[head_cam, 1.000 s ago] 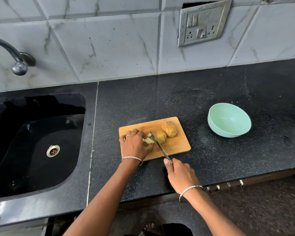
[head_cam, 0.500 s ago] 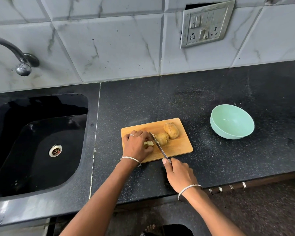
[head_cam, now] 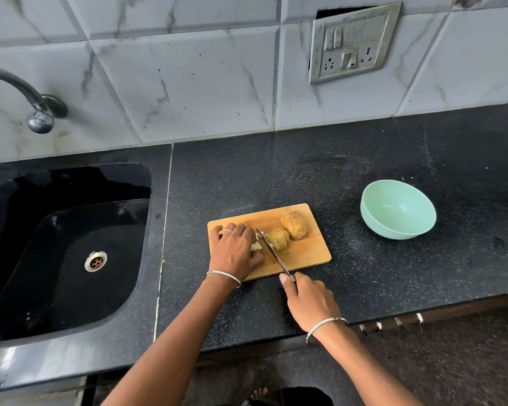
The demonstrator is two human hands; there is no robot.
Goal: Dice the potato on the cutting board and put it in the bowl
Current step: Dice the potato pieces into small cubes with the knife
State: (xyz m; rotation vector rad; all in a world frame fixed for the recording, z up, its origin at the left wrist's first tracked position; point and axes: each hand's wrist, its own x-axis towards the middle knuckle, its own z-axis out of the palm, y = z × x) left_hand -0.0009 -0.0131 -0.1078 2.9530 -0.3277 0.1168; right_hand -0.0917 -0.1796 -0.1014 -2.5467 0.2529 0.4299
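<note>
Soft even light, wide-angle edge bending

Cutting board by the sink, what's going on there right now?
A person is dicing on the cutting board. The left hand holds pale potato pieces steady while the right hand grips the knife, its blade beside a skin-on chunk. Another chunk lies behind. The green bowl on the counter holds nothing yet.

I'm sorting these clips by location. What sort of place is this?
Most likely a home kitchen: a black sink with a tap set in a dark stone counter, and a knife cutting a potato on a wooden cutting board.
</note>
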